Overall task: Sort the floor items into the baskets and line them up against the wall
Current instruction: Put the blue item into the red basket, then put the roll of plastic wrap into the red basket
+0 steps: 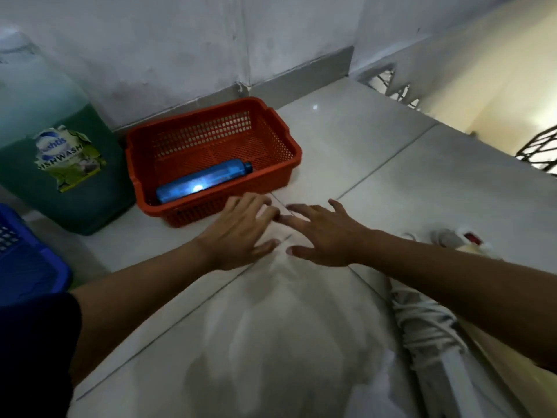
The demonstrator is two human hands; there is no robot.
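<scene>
Just beyond the left hand (241, 233), the red basket (289, 146) is sitting nearer than to the right hand (322, 233), both hands' fingers spreading open, empty.

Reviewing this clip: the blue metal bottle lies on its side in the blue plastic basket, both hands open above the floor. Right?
Not quite. The head view shows the blue metal bottle lying in the red plastic basket; both the left hand and right hand are open above the floor.
</scene>
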